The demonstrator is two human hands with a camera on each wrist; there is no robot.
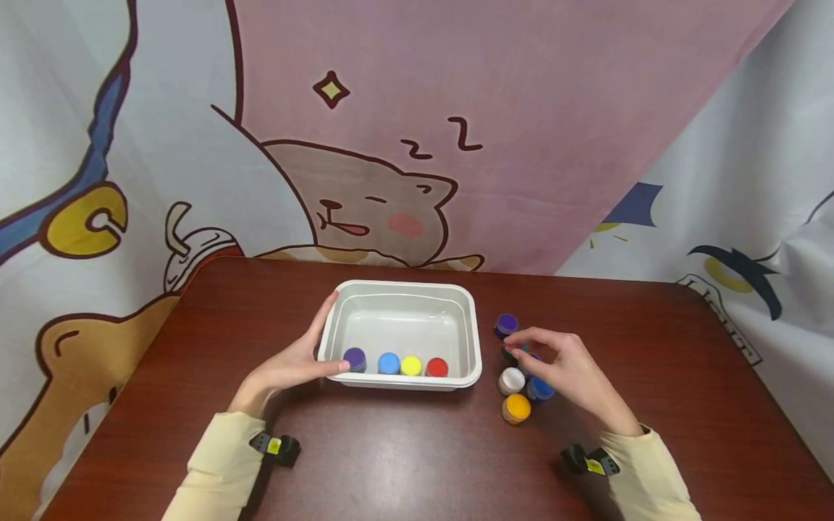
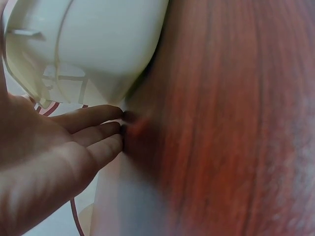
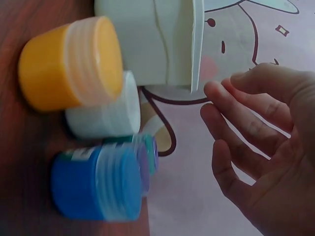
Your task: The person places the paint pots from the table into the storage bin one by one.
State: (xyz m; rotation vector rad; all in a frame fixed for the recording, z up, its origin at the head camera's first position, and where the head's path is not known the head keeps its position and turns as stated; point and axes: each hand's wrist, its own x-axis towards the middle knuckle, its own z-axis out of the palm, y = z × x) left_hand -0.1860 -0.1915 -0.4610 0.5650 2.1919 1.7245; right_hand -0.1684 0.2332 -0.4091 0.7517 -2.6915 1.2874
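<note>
My left hand (image 1: pixel 289 365) rests on the left side of a white plastic tray (image 1: pixel 409 289), its thumb over the near-left rim. In the left wrist view its other fingers (image 2: pixel 98 132) lie straight beside the tray's outer wall. Along the tray's near side stand small paint jars with purple (image 1: pixel 355 357), light blue (image 1: pixel 389 362), yellow (image 1: pixel 411 365) and red (image 1: pixel 437 367) lids. Over the group right of the tray hovers my right hand (image 1: pixel 565 365), thumb and index apart, nothing held. Its fingertips overlap a dark green jar (image 1: pixel 509 355) in the head view.
Around the right hand stand a purple jar (image 1: pixel 505 325), a white jar (image 1: pixel 511 380), an orange jar (image 1: pixel 516 409) and a blue jar (image 1: pixel 540 389). Another purple lid (image 3: pixel 144 167) shows behind the blue jar. A printed cloth (image 1: pixel 521 145) hangs behind the brown table (image 1: pixel 404 463).
</note>
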